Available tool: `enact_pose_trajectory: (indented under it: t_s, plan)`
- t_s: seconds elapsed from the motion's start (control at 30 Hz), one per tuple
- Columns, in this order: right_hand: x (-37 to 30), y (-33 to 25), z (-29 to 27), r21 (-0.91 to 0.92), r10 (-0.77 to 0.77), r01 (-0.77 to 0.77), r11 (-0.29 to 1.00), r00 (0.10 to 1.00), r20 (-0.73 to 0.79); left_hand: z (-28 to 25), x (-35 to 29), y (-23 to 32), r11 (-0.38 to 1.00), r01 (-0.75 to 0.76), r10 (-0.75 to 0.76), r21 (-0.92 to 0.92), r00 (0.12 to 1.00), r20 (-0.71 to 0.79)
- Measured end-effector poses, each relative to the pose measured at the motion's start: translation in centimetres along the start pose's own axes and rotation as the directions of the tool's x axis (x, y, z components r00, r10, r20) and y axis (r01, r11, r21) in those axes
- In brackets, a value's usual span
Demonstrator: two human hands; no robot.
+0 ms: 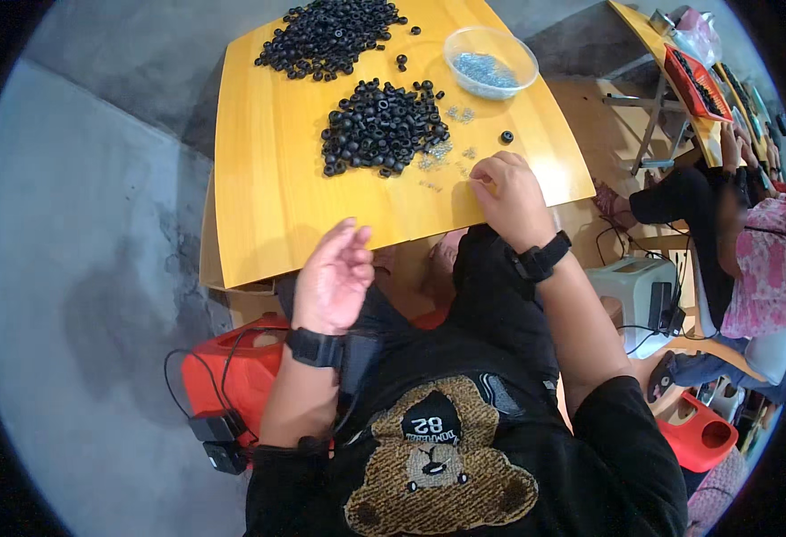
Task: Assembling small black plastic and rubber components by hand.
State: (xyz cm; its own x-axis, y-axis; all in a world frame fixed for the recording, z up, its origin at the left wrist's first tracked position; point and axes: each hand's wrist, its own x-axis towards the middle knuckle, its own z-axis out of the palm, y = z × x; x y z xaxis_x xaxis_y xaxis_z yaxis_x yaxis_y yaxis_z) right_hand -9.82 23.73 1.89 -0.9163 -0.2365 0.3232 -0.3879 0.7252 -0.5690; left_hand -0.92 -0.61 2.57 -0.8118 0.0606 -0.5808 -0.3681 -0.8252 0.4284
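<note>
My right hand (511,199) is over the right part of the yellow table, its thumb and fingertips pinched together. Whatever they hold, if anything, is too small to make out. Beside those fingertips lie small shiny metallic pieces (435,157), loosely scattered. My left hand (335,279) hovers by the table's near edge, palm turned up, with loosely bent fingers and nothing visible in it. A pile of small black round knob-like parts (379,130) lies beyond my hands. One lone black part (506,137) sits just past my right hand.
At the table's far side (267,179) are a larger heap of black parts (326,36) and a clear plastic bowl (491,63) of small shiny pieces. A red stool (232,358) stands at my left. Another person (755,242) works at a second table to the right.
</note>
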Motion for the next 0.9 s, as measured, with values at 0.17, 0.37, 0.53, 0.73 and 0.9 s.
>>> enact_pose_trajectory:
  t_s: [0.17,0.37,0.53,0.73,0.9]
  plan:
    - [0.8,0.2,0.6,-0.102,-0.065,0.057,0.993,0.995,-0.074,2.0,1.3,-1.6,0.994,0.058,-0.059,0.091,0.998,0.004]
    - [1.7,0.2,1.4,-0.123,0.028,-0.025,0.992,0.999,0.023,3.2,2.5,-1.3,0.991,0.043,-0.044,0.130,0.999,-0.001]
    - [2.3,0.5,1.3,-0.095,0.030,-0.025,0.995,0.999,0.045,3.9,3.6,-1.4,0.987,0.073,-0.076,0.146,0.997,0.013]
    - [2.2,0.7,0.9,-0.065,0.035,-0.035,0.997,0.999,0.001,3.2,4.6,-1.9,0.987,0.108,-0.108,0.116,0.994,-0.007]
    - [2.8,-0.4,1.1,-0.008,-0.058,0.058,0.998,0.998,-0.020,3.6,5.0,-1.8,0.987,0.119,-0.119,0.110,0.993,-0.013]
